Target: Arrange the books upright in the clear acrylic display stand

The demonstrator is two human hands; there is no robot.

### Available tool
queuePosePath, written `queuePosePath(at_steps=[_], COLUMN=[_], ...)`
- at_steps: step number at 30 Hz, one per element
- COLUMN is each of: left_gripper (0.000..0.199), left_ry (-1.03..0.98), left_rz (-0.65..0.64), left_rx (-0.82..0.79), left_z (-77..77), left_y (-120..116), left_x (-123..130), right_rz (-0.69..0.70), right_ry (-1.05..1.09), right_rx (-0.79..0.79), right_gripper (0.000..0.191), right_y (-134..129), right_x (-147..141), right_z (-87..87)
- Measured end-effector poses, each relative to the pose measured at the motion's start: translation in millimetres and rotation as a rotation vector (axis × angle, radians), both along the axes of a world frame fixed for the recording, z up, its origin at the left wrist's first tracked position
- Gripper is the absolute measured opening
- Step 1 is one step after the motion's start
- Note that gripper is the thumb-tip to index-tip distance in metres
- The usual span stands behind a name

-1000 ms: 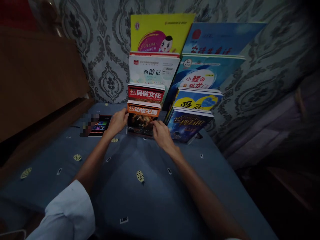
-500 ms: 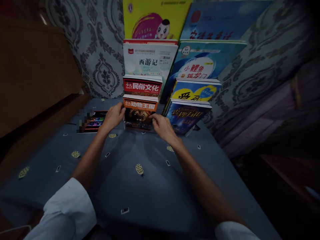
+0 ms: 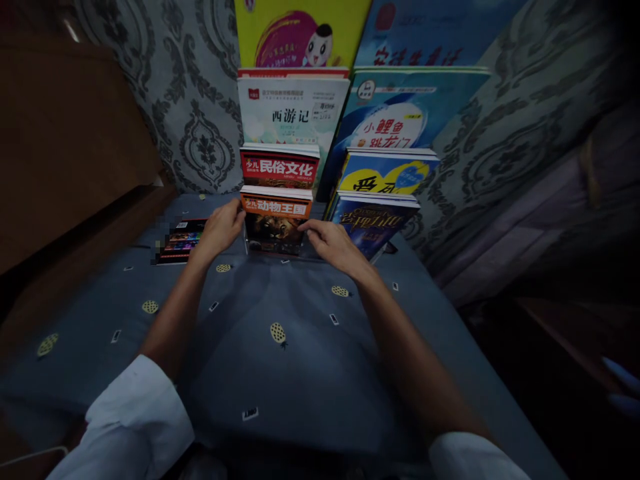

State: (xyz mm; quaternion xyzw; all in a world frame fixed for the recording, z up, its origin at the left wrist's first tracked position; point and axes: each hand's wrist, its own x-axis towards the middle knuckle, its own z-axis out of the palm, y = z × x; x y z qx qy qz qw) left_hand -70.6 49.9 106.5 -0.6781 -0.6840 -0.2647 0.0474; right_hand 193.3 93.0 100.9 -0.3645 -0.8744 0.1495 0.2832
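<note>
A children's book with an orange title band and a lion on its dark cover stands upright in the lowest row of a book display. My left hand is at its left edge, fingers bent and thumb against the side. On the right edge, the fingertips of my right hand press at the front cover, the other fingers curled. Just behind it stands a red-banded book. A dark blue book with gold lettering leans right of my right hand. The far sides of my fingers are hidden.
Higher up stand a white book, a yellow book, a teal book and a blue-and-yellow book. A dark book lies flat at left on the blue patterned cloth. A brown wooden panel borders the left.
The view has shifted slightly, so the books appear a little higher and further left. Both hands stay at the sides of the lion-cover book.
</note>
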Motion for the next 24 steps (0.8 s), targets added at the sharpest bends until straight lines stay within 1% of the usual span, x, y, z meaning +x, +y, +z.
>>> queuePosePath(at_steps=[3, 5, 7, 9, 10, 12, 14, 15, 16, 18, 19, 21, 24], left_gripper=[0.033, 0.037, 0.038, 0.036, 0.035, 0.035, 0.040, 0.044, 0.049, 0.052, 0.053, 0.053, 0.055], left_ry=[-0.014, -0.030, -0.033, -0.023, -0.018, -0.010, -0.001, -0.003, -0.011, -0.015, -0.014, -0.006, 0.003], left_rz=[-0.031, -0.036, 0.005, 0.115, 0.194, 0.384, 0.564, 0.625, 0.659, 0.676, 0.674, 0.669, 0.669], left_rx=[0.003, -0.019, -0.058, -0.093, -0.109, -0.147, -0.221, -0.280, -0.339, -0.368, -0.372, -0.369, -0.371], left_z=[-0.2, -0.4, -1.8, -6.6, -11.1, -24.8, -43.5, -53.5, -63.1, -79.1, -84.7, -90.8, -90.7], left_y=[0, 2, 3, 1, -2, -12, -23, -29, -34, -40, -42, -42, -41], left_x=[-8, -18, -34, -54, -65, -87, -106, -113, -120, -128, -131, -134, -136], right_rz=[0.011, 0.015, 0.017, 0.023, 0.032, 0.057, 0.101, 0.123, 0.144, 0.184, 0.201, 0.234, 0.269], right_ry=[-0.006, -0.005, -0.014, -0.034, -0.047, -0.066, -0.082, -0.093, -0.108, -0.155, -0.182, -0.242, -0.316], right_rx=[0.010, 0.018, 0.018, 0.016, 0.012, -0.005, -0.026, -0.032, -0.036, -0.042, -0.046, -0.055, -0.051], right_gripper=[0.035, 0.035, 0.035, 0.033, 0.033, 0.031, 0.031, 0.032, 0.032, 0.031, 0.031, 0.027, 0.019], right_y=[1, 2, 2, 1, -1, -7, -14, -18, -22, -29, -33, -42, -60], right_x=[3, 5, 8, 11, 12, 14, 14, 13, 12, 7, 4, -4, -17], right_z=[-1.1, -3.4, -4.4, -2.1, 0.4, 7.5, 15.5, 19.2, 22.1, 25.0, 24.6, 19.9, 4.0])
